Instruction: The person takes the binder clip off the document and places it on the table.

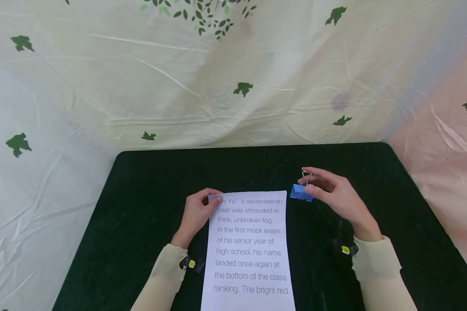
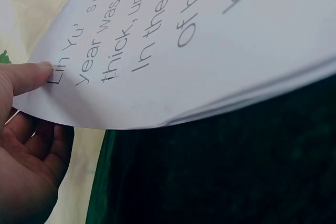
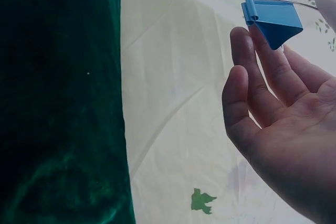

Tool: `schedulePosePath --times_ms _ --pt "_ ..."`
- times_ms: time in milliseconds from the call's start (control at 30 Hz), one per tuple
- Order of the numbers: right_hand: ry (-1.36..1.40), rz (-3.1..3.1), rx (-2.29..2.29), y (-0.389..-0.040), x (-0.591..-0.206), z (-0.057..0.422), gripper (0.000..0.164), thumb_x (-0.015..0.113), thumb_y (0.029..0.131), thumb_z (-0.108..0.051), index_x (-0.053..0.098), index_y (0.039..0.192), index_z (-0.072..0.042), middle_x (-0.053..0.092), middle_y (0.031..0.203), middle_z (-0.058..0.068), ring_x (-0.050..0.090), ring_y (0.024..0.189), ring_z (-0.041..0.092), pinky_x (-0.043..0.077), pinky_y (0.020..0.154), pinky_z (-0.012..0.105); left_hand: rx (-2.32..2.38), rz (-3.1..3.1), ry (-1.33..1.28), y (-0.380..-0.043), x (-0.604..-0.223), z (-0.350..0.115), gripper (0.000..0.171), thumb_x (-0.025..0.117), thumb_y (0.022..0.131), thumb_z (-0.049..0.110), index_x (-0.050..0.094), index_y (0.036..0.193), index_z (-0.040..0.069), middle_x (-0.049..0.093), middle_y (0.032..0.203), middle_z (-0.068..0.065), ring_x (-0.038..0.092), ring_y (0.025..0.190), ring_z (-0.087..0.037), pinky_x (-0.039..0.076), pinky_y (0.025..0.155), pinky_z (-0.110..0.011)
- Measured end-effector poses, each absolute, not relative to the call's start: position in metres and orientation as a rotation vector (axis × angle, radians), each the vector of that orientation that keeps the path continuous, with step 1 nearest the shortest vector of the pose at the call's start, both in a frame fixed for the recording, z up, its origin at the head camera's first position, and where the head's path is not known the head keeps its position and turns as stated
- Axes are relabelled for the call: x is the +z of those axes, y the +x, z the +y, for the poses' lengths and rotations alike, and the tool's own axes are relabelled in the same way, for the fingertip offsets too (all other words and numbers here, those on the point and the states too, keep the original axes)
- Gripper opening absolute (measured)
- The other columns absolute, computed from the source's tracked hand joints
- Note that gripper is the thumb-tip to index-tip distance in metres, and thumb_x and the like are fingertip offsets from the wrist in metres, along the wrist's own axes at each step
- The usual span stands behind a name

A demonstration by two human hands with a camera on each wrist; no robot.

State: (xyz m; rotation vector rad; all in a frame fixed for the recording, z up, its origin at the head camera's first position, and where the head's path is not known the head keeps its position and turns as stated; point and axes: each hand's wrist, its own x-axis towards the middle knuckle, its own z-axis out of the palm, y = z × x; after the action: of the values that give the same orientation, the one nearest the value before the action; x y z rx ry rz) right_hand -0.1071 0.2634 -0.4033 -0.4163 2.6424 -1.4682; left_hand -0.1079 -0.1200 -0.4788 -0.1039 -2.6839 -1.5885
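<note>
My left hand [image 1: 196, 214] pinches the upper left corner of a stack of printed paper sheets [image 1: 249, 250], thumb on the text side and the other fingers behind. In the left wrist view the paper [image 2: 173, 77] bows, and more than one layer shows along its edge. To the right of the sheets, my right hand [image 1: 336, 196] holds a blue binder clip [image 1: 301, 193] by its silver wire handles, thumb and fingers on either side. The clip [image 3: 273, 11] is a little apart from the paper's top right corner. Its other fingers [image 3: 239, 90] are loosely bent below the clip.
A dark green cloth covers the table [image 1: 159, 172], whose rounded far edge meets a pale curtain [image 1: 179, 86] with green leaf prints. The curtain also hangs along both sides. Each wrist wears a small dark strap with a yellow tag [image 1: 346, 250].
</note>
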Motion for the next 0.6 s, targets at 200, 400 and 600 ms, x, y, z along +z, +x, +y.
schedulePosePath --times_ms 200,400,600 --pt "-0.407 2.604 -1.457 -0.107 -0.406 0.269 0.051 0.063 0.104 -0.026 0.051 0.152 -0.013 0.067 0.132 0.012 0.067 0.112 0.017 0.053 0.088 0.023 -1.589 -2.686 -0.103 -0.108 -0.480 -0.120 0.012 0.072 0.099 0.023 0.078 0.108 0.018 0.073 0.100 0.001 0.061 0.088 -0.020 0.049 0.075 -0.036" --pt "-0.387 2.572 -1.409 -0.107 -0.412 0.274 0.051 0.063 0.105 -0.026 0.050 0.152 -0.012 0.068 0.131 0.011 0.065 0.113 0.025 0.053 0.089 0.023 -1.593 -2.693 -0.102 -0.108 -0.478 -0.120 0.012 0.072 0.099 0.022 0.077 0.109 0.017 0.073 0.102 0.000 0.061 0.089 -0.020 0.049 0.076 -0.037" --pt "-0.391 2.525 -1.344 -0.108 -0.425 0.278 0.051 0.063 0.104 -0.028 0.051 0.151 -0.011 0.069 0.128 0.008 0.063 0.113 0.028 0.052 0.090 0.024 -1.605 -2.699 -0.093 -0.107 -0.476 -0.121 0.013 0.072 0.099 0.022 0.077 0.109 0.017 0.073 0.103 0.000 0.061 0.089 -0.020 0.049 0.076 -0.036"
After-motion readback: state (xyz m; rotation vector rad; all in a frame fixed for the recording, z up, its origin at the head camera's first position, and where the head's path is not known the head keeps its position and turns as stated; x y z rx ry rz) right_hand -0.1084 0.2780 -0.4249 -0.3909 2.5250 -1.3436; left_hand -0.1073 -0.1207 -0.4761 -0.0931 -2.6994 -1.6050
